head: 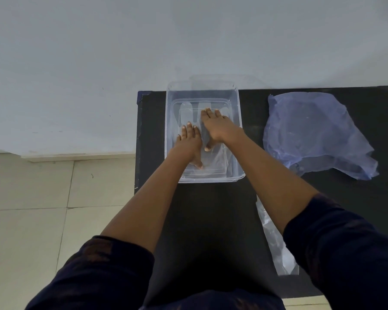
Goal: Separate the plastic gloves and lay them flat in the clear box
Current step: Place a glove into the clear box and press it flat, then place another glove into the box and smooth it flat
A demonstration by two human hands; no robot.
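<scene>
Both your hands are down inside the clear box (169, 130), palms flat on a plastic glove (189, 113) that lies on the box floor. The glove's long axis runs away from you: its finger lobes point to the far end of the box, just beyond your right fingers (208, 113), and its cuff end sits under your wrists at the near end. Your right hand (215, 128) is the farther one, pressing on the glove's palm area; your left hand (188, 139) is beside it and slightly nearer you, on the left part of the sheet.

Neither hand grips anything. The fingers of both lie extended and close together, flat on the plastic, with the thumbs tucked low toward the near wall. This looks like a smoothing press, so any stroke should probably run along the glove toward its far lobes.

More clear plastic, likely the remaining gloves (276, 242), lies on the dark counter (211, 220) near you, partly hidden under your right forearm, so the right hand is closer to it. A crumpled blue bag (316, 130) sits well off to the right of your right fingers.
</scene>
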